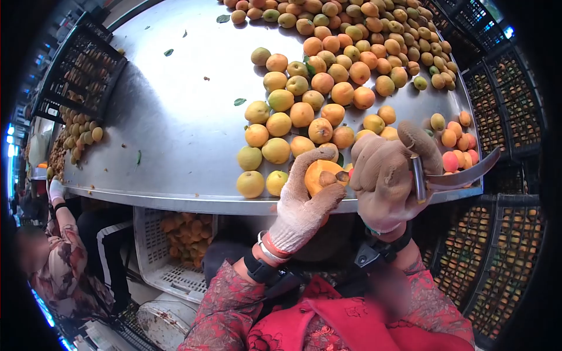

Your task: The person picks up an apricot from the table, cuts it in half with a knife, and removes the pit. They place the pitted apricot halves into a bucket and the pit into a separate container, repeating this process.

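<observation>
My left hand [304, 205], in a pale stained glove, pinches a cut apricot half [319, 175] with orange flesh facing up. A brown pit [328, 178] shows in it, close to the thumb tip. Just to the right, my gloved right hand [383, 178] is closed around a knife whose curved blade [465, 176] points to the right. A small red bit shows between the hands. Whole yellow-orange apricots [276, 150] lie on the metal table [175, 146] beyond both hands.
A white crate [153, 245] of apricot pieces stands below the table edge, beside a white bucket [167, 319]. Reddish apricots [459, 143] lie at the right corner. Black crates [494, 251] of fruit stand at right. A black crate [79, 70] and a co-worker [64, 269] are at left.
</observation>
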### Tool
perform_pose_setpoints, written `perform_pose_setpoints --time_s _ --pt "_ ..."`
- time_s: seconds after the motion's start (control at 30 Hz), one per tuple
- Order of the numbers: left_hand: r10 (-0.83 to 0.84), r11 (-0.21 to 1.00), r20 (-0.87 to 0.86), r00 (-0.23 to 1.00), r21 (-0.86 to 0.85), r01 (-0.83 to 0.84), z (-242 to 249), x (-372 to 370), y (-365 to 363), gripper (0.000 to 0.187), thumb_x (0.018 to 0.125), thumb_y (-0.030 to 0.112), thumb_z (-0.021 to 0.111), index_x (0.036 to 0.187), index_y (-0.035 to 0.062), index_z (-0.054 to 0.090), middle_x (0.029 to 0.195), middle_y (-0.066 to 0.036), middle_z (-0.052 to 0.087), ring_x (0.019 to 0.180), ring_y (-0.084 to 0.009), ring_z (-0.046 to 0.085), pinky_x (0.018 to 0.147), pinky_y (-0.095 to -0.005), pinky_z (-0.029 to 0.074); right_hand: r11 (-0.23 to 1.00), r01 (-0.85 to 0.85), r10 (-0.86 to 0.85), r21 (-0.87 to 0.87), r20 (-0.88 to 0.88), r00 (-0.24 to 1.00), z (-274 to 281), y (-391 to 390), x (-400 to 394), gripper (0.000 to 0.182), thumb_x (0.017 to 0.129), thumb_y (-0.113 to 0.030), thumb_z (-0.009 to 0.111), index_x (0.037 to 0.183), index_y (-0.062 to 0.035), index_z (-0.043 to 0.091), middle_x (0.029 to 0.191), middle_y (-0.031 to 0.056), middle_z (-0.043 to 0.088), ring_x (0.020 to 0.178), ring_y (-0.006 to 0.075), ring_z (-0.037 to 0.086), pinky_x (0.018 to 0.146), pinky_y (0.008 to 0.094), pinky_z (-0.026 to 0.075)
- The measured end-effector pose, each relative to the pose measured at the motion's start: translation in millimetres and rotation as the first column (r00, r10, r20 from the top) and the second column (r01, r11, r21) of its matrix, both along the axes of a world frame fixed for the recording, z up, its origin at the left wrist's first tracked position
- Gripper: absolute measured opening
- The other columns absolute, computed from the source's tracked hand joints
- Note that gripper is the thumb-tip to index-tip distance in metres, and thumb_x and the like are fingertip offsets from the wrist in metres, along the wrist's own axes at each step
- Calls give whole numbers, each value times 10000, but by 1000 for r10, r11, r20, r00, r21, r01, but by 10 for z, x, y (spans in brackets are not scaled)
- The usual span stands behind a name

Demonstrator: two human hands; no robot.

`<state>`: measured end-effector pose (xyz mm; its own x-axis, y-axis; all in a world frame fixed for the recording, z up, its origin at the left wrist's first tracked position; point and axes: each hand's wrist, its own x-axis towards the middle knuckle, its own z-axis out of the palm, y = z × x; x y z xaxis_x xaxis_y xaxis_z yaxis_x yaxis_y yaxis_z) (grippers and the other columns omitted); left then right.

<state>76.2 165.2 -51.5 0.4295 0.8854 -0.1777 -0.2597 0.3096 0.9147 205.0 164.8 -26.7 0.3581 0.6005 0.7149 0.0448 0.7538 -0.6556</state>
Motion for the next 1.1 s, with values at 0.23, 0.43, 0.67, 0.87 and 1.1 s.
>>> perform_pose_setpoints --time_s 0.23,0.43,0.67,0.87,1.1 --pt "-63 987 9 998 -150 64 26 -25 -6 477 829 20 677 1269 68 501 960 -27 580 782 -60 545 672 -221 480 943 -89 -50 -321 -401 914 68 124 -48 326 1039 -292 453 1100 17 536 523 -52 231 394 63 231 431 280 234" --pt "-108 994 -122 987 -10 108 -99 -30 19 475 807 44 719 1231 63 505 982 -48 601 861 -118 585 757 -269 512 867 -270 -105 -420 -681 725 24 178 66 288 1008 -330 534 903 -64 569 528 -87 177 401 45 168 431 264 196" --pt "-85 952 -226 970 268 146 -86 -2 30 471 804 83 751 1219 80 528 941 -45 624 806 -131 610 723 -280 522 818 -323 -158 -475 -727 669 35 162 81 287 1017 -329 514 861 -90 547 521 -96 168 393 48 154 431 263 197" --pt "-112 993 -207 972 8 116 17 -20 81 390 862 95 696 1222 107 546 883 -48 638 735 -142 626 671 -286 522 849 -276 -8 -451 -532 847 -45 55 447 284 1018 -264 433 943 -38 587 511 -31 364 396 78 300 411 285 282" --pt "101 910 -421 901 406 87 -150 -30 165 397 875 69 670 1242 91 520 1014 -96 652 935 -153 650 814 -299 526 849 181 224 -497 647 729 -74 -190 122 315 765 -199 809 946 -22 621 679 133 600 573 249 630 549 337 489"
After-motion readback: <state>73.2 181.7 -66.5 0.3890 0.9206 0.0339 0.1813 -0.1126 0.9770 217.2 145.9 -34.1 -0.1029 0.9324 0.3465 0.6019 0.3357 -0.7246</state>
